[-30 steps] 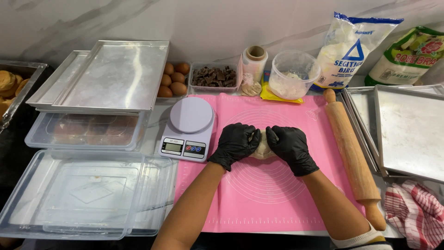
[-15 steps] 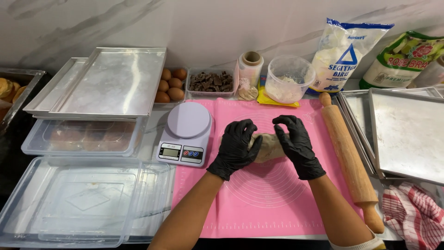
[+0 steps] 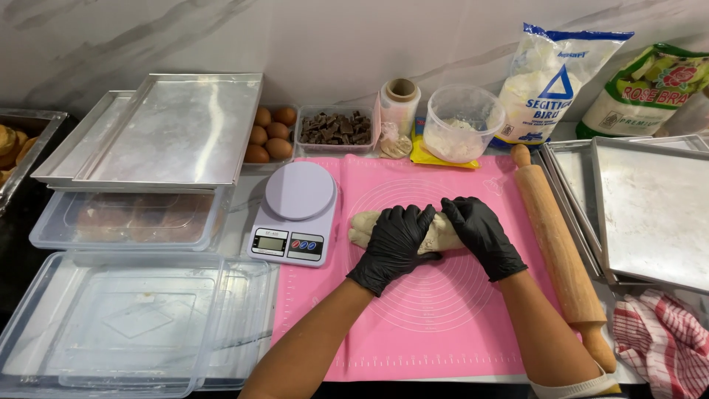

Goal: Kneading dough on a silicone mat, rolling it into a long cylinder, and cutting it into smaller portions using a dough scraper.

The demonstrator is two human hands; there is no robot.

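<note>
Both hands, left [image 3: 394,244] and right [image 3: 484,235], wrapped around dough log [image 3: 367,225], its middle hidden, apparently on pink mat [image 3: 443,325]

One dough log [image 3: 405,230] lies on one pink mat [image 3: 436,325], under two black-gloved hands, left [image 3: 391,247] and right [image 3: 484,236]. Also here: one rolling pin [image 3: 560,255], one kitchen scale [image 3: 295,213], six brown eggs [image 3: 270,134], two flour bags [image 3: 550,77], one tub of chocolate pieces [image 3: 336,129], and one checked cloth [image 3: 661,340].
</note>
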